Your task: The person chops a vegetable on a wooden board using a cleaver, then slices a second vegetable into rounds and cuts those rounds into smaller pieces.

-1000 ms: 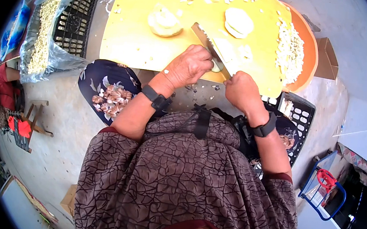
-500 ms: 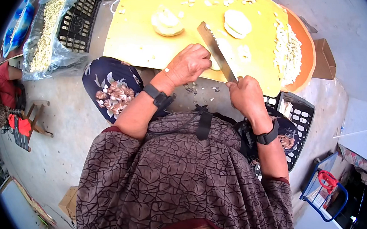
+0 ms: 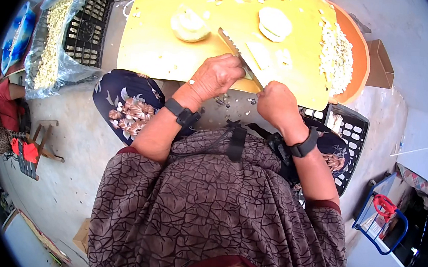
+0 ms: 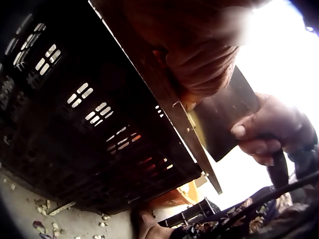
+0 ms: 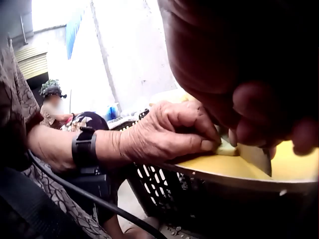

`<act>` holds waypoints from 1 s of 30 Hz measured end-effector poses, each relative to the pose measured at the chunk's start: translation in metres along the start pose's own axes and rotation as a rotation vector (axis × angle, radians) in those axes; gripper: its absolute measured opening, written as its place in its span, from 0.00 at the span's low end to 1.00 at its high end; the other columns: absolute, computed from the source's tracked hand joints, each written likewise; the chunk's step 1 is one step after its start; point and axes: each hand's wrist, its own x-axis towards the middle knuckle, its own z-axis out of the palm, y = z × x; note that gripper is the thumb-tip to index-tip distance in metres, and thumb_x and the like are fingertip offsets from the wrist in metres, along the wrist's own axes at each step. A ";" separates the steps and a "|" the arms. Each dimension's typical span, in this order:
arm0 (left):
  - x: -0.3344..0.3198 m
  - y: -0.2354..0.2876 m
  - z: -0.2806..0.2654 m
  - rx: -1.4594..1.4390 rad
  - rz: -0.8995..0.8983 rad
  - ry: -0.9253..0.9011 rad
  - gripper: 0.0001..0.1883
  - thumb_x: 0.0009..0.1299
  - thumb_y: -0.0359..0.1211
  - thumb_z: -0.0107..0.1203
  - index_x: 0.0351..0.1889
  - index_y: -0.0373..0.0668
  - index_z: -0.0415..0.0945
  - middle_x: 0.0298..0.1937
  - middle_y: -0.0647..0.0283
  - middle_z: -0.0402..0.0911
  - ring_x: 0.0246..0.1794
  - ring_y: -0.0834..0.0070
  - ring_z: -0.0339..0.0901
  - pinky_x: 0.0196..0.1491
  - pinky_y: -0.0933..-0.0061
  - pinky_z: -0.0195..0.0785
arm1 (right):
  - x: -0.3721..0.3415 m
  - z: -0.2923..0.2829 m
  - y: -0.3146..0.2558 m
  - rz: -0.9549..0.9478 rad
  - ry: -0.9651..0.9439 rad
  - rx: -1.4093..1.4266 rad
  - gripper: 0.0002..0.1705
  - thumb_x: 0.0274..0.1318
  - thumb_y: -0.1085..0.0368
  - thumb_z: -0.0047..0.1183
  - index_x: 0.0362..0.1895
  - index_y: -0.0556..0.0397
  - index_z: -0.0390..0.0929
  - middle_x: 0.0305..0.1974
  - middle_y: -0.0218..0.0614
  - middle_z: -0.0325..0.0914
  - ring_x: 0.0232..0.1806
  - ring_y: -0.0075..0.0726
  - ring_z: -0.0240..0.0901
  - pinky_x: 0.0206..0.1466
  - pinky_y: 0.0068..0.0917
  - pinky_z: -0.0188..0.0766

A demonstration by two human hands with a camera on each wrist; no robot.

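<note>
My right hand (image 3: 278, 104) grips the handle of a broad-bladed knife (image 3: 242, 60). Its blade slants across the near edge of a yellow board (image 3: 150, 50), right beside the left fingertips. With bent fingers and thumb, my left hand (image 3: 217, 74) pinches a pale green vegetable piece (image 5: 227, 149) against the board; the hand hides most of it in the head view. Beyond the blade lies a flat pale slab (image 3: 258, 54). Two larger rounded pale chunks, one on the left (image 3: 189, 24) and one on the right (image 3: 275, 24), sit farther back.
Small chopped bits (image 3: 340, 58) are heaped at the board's right side, by an orange basin (image 3: 360, 70). At left stands a black crate (image 3: 86, 28) beside a plastic bag of pale bits (image 3: 53, 41). A cardboard box (image 3: 380, 67) is at right. Another person (image 5: 52, 107) sits in the background.
The right hand drew the knife back toward the right, apart from the left fingers, then brought it left against them again. The left hand kept its hold nearly in place.
</note>
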 end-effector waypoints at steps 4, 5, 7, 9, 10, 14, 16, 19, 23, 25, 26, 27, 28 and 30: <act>-0.001 -0.001 -0.001 -0.019 0.005 0.022 0.01 0.59 0.26 0.56 0.28 0.42 0.77 0.31 0.63 0.75 0.35 0.64 0.76 0.38 0.66 0.74 | 0.004 0.010 0.003 0.088 0.048 0.130 0.14 0.54 0.63 0.55 0.29 0.64 0.82 0.32 0.60 0.80 0.37 0.63 0.79 0.46 0.46 0.75; -0.002 -0.001 -0.001 -0.015 -0.004 0.014 0.03 0.59 0.25 0.56 0.30 0.41 0.77 0.32 0.63 0.76 0.36 0.64 0.77 0.39 0.66 0.74 | 0.004 0.007 0.004 0.124 0.030 0.176 0.14 0.54 0.62 0.55 0.29 0.64 0.82 0.31 0.60 0.80 0.37 0.63 0.79 0.46 0.47 0.75; -0.003 0.000 -0.004 -0.008 -0.022 -0.004 0.05 0.58 0.23 0.56 0.32 0.40 0.79 0.33 0.62 0.78 0.37 0.63 0.77 0.41 0.66 0.74 | 0.001 0.002 0.007 0.138 0.030 0.201 0.15 0.55 0.61 0.56 0.29 0.64 0.82 0.31 0.60 0.80 0.37 0.63 0.79 0.46 0.47 0.75; -0.003 0.000 -0.006 -0.004 -0.024 -0.006 0.06 0.58 0.23 0.56 0.32 0.40 0.79 0.34 0.62 0.78 0.37 0.63 0.77 0.41 0.66 0.74 | -0.004 0.000 0.008 0.089 0.057 0.159 0.16 0.55 0.60 0.56 0.29 0.64 0.82 0.30 0.60 0.80 0.37 0.63 0.79 0.45 0.47 0.75; -0.004 0.000 -0.006 -0.003 -0.027 -0.008 0.06 0.58 0.23 0.56 0.32 0.40 0.79 0.34 0.62 0.78 0.38 0.63 0.77 0.41 0.66 0.74 | -0.007 -0.002 0.007 0.080 0.045 0.155 0.16 0.55 0.61 0.56 0.28 0.64 0.82 0.30 0.61 0.79 0.37 0.64 0.79 0.45 0.47 0.75; -0.005 0.000 -0.002 0.070 0.002 0.032 0.05 0.57 0.23 0.56 0.31 0.41 0.80 0.33 0.63 0.78 0.37 0.65 0.77 0.41 0.67 0.74 | -0.020 -0.011 0.000 0.053 0.014 0.099 0.15 0.54 0.63 0.57 0.27 0.65 0.81 0.29 0.62 0.79 0.36 0.64 0.79 0.44 0.48 0.75; -0.006 0.001 -0.001 0.104 0.010 0.056 0.05 0.56 0.24 0.56 0.29 0.42 0.79 0.32 0.64 0.76 0.37 0.66 0.76 0.41 0.68 0.73 | -0.019 -0.013 0.000 0.036 -0.001 0.079 0.14 0.54 0.64 0.57 0.27 0.66 0.81 0.29 0.63 0.79 0.36 0.65 0.79 0.44 0.48 0.75; -0.004 0.002 -0.001 0.109 0.026 0.046 0.06 0.55 0.23 0.57 0.31 0.40 0.81 0.32 0.62 0.79 0.35 0.65 0.79 0.40 0.68 0.75 | -0.015 -0.017 0.002 0.011 -0.037 0.072 0.13 0.52 0.66 0.57 0.27 0.67 0.81 0.30 0.63 0.79 0.37 0.65 0.79 0.44 0.47 0.76; -0.003 0.001 0.002 0.080 0.017 0.060 0.07 0.55 0.23 0.57 0.31 0.41 0.81 0.32 0.63 0.79 0.35 0.66 0.79 0.41 0.68 0.75 | -0.005 -0.017 0.003 -0.002 -0.084 0.043 0.11 0.51 0.69 0.53 0.29 0.67 0.81 0.32 0.63 0.79 0.38 0.65 0.80 0.44 0.46 0.76; -0.001 0.003 0.002 0.067 0.024 0.066 0.07 0.55 0.24 0.56 0.31 0.42 0.80 0.30 0.64 0.77 0.35 0.67 0.78 0.42 0.69 0.74 | 0.002 -0.014 0.005 -0.001 -0.102 0.046 0.10 0.50 0.69 0.52 0.30 0.66 0.81 0.32 0.63 0.80 0.38 0.64 0.80 0.44 0.46 0.76; 0.000 0.003 0.002 0.065 0.021 0.058 0.07 0.55 0.24 0.56 0.31 0.42 0.80 0.30 0.64 0.77 0.35 0.67 0.78 0.42 0.69 0.74 | 0.006 -0.012 0.003 -0.004 -0.111 0.054 0.11 0.50 0.70 0.51 0.30 0.66 0.82 0.33 0.63 0.80 0.38 0.64 0.80 0.44 0.46 0.76; 0.000 0.003 0.002 0.066 0.017 0.052 0.07 0.55 0.24 0.56 0.32 0.42 0.80 0.30 0.64 0.77 0.35 0.67 0.78 0.42 0.68 0.74 | 0.010 -0.010 0.001 -0.010 -0.118 0.062 0.11 0.50 0.70 0.51 0.30 0.66 0.82 0.33 0.62 0.80 0.38 0.63 0.80 0.44 0.46 0.76; -0.001 0.003 0.001 0.069 0.014 0.045 0.07 0.56 0.24 0.56 0.32 0.42 0.80 0.31 0.64 0.77 0.35 0.67 0.78 0.42 0.68 0.74 | 0.012 -0.006 0.000 -0.011 -0.091 0.077 0.11 0.50 0.69 0.52 0.30 0.66 0.82 0.33 0.62 0.80 0.38 0.63 0.80 0.44 0.46 0.76; -0.001 0.005 0.000 0.061 -0.018 0.027 0.07 0.56 0.23 0.57 0.32 0.41 0.81 0.33 0.63 0.80 0.36 0.66 0.79 0.41 0.68 0.75 | 0.014 0.001 -0.001 -0.014 -0.028 0.111 0.11 0.51 0.67 0.53 0.30 0.66 0.82 0.33 0.62 0.80 0.38 0.62 0.80 0.44 0.45 0.76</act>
